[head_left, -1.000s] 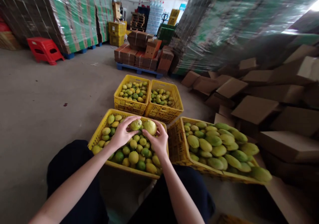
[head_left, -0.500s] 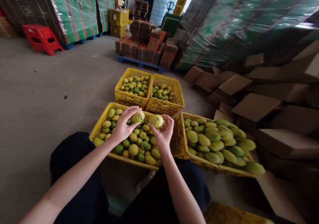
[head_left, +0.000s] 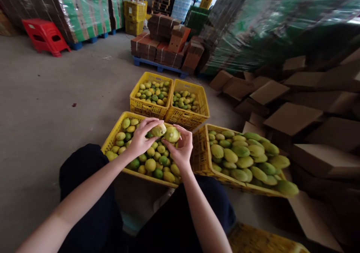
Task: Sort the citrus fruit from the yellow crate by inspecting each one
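Note:
My left hand (head_left: pixel 143 135) is closed around a yellow-green lemon (head_left: pixel 159 130) with a pale, rough patch on its skin. Another lemon (head_left: pixel 172 134) sits between the thumb and fingers of my right hand (head_left: pixel 182 144). The two fruits are held side by side, almost touching, above a yellow crate (head_left: pixel 114 131). Many loose lemons (head_left: pixel 150 165), yellow to deep green, fill that crate beneath my hands. My forearms hide part of its near side.
At right, a yellow crate (head_left: pixel 201 151) is heaped with long green fruit (head_left: pixel 244 162). Two crates of lemons (head_left: pixel 147 110) stand beyond. Cardboard boxes (head_left: pixel 294 119) pile up far right. A red stool (head_left: pixel 45 35) and a blue pallet (head_left: pixel 160 66) of flattened cartons stand farther back.
My right hand has moved left, bringing its lemon close beside the one in my left hand. The camera view has shifted slightly.

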### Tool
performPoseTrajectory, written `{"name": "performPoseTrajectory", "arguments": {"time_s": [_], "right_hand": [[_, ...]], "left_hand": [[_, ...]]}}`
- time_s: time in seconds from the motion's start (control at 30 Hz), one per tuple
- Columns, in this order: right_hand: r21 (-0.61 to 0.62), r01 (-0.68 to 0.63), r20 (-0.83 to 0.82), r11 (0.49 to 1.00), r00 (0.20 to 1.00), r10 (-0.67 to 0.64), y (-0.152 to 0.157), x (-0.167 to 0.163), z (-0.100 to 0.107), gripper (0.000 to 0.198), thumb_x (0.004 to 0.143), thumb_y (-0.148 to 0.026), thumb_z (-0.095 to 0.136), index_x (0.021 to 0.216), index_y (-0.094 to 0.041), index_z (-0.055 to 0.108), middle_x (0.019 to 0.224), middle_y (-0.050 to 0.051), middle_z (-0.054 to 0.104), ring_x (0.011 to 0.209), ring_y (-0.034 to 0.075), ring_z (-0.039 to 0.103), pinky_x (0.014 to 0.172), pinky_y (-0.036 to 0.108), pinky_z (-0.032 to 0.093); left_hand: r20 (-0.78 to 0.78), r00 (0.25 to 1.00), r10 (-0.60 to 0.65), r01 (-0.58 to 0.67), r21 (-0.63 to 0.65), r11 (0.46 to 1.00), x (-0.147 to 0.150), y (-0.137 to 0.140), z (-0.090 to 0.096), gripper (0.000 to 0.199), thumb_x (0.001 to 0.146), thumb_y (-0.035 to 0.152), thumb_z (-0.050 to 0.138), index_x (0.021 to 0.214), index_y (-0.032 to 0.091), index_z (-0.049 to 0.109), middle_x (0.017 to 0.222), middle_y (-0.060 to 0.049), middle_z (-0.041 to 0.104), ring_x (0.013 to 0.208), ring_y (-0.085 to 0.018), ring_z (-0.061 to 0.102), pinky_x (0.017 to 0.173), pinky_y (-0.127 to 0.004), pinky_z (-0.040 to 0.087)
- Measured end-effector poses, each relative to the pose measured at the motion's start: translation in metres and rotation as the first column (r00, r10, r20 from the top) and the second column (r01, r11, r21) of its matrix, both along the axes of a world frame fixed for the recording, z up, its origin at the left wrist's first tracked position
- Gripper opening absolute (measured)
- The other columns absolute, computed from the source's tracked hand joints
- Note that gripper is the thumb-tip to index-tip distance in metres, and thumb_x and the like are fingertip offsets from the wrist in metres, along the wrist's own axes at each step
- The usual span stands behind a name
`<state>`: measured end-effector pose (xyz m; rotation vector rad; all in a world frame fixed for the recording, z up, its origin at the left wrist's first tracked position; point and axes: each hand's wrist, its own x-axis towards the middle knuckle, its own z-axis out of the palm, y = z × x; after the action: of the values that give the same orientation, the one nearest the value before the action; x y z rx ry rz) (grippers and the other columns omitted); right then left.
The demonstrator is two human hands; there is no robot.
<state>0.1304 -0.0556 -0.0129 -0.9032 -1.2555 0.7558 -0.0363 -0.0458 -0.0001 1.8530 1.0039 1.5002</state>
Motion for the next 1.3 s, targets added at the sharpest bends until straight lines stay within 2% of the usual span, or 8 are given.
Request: {"name": "performPoseTrajectory", "arguments": {"time_s": [0.27,0.4,0.53,0.63,0.7,0.97,1.1,1.3], "right_hand": [[-0.007,-0.047,-0.005,0.999,0.999,0.047,0.000,0.001,0.000,0.054,0.061,-0.025,0.086,0.106,-0.026,0.057,0.119,0.006,0.066,0.120,0.026,0.059,0.102,0.045,0.048],[-0.193,-0.163,-0.168,0.968,0.977,0.131,-0.001,0.005,0.005,0.050,0.060,-0.026,0.088,0.102,-0.026,0.061,0.108,0.002,0.072,0.102,0.022,0.068,0.090,0.037,0.056],[-0.512,-0.403,-0.435,0.759,0.883,0.175,0.009,0.012,0.001,0.034,0.072,-0.048,0.076,0.087,-0.019,0.066,0.074,0.003,0.073,0.063,0.020,0.069,0.045,0.026,0.053],[-0.627,-0.528,-0.539,0.573,0.825,0.170,0.018,0.015,-0.008,0.041,0.076,-0.055,0.069,0.083,-0.015,0.067,0.067,0.007,0.072,0.048,0.017,0.064,0.032,0.023,0.044],[-0.646,-0.552,-0.571,0.527,0.808,0.146,0.020,0.014,-0.010,0.038,0.079,-0.051,0.068,0.085,-0.014,0.067,0.067,0.008,0.072,0.045,0.016,0.063,0.032,0.022,0.044],[-0.505,-0.471,-0.753,0.723,0.650,-0.102,0.016,0.003,0.001,0.013,0.077,-0.028,0.062,0.087,-0.019,0.064,0.069,0.002,0.071,0.059,0.016,0.067,0.052,0.025,0.058],[-0.500,-0.444,-0.786,0.743,0.593,-0.175,0.014,-0.001,0.003,0.015,0.080,-0.035,0.057,0.082,-0.020,0.060,0.065,0.001,0.068,0.059,0.017,0.067,0.052,0.026,0.055],[-0.597,-0.515,-0.784,0.615,0.537,-0.312,0.013,-0.007,0.007,0.019,0.086,-0.033,0.050,0.074,-0.020,0.055,0.059,0.002,0.064,0.055,0.016,0.063,0.049,0.026,0.052]], "left_hand": [[-0.046,0.998,0.033,-0.027,0.118,0.993,-0.001,0.004,-0.004,0.050,0.080,0.003,0.062,0.123,0.028,0.064,0.123,-0.006,0.060,0.119,-0.023,0.056,0.106,-0.042,0.044],[0.031,0.999,-0.012,0.017,-0.142,0.990,0.000,0.004,-0.003,0.049,0.074,0.021,0.078,0.121,0.025,0.064,0.119,-0.008,0.062,0.111,-0.025,0.060,0.097,-0.040,0.049],[0.326,0.944,-0.050,0.256,-0.629,0.734,0.004,0.006,-0.006,0.037,0.076,0.043,0.076,0.104,0.022,0.064,0.093,-0.005,0.070,0.078,-0.020,0.067,0.069,-0.029,0.053],[0.382,0.922,0.070,0.296,-0.809,0.508,0.007,0.009,-0.012,0.028,0.085,0.047,0.066,0.089,0.020,0.059,0.071,-0.002,0.067,0.055,-0.015,0.062,0.056,-0.026,0.048],[0.387,0.913,0.131,0.295,-0.846,0.443,0.009,0.011,-0.014,0.024,0.087,0.042,0.065,0.086,0.019,0.057,0.069,-0.001,0.067,0.054,-0.014,0.062,0.058,-0.026,0.049],[0.683,0.703,0.198,0.393,-0.606,0.692,0.007,0.013,-0.004,0.042,0.062,0.002,0.077,0.096,0.019,0.060,0.100,-0.001,0.069,0.087,-0.014,0.067,0.086,-0.027,0.053],[0.808,0.558,0.186,0.529,-0.520,0.671,0.007,0.012,-0.004,0.031,0.069,0.004,0.066,0.097,0.017,0.065,0.097,-0.003,0.070,0.094,-0.019,0.068,0.093,-0.036,0.054],[0.866,0.364,0.343,0.652,-0.500,0.570,0.011,0.014,-0.007,0.022,0.084,0.014,0.047,0.099,0.013,0.063,0.090,-0.010,0.072,0.093,-0.023,0.070,0.084,-0.039,0.058]]}}
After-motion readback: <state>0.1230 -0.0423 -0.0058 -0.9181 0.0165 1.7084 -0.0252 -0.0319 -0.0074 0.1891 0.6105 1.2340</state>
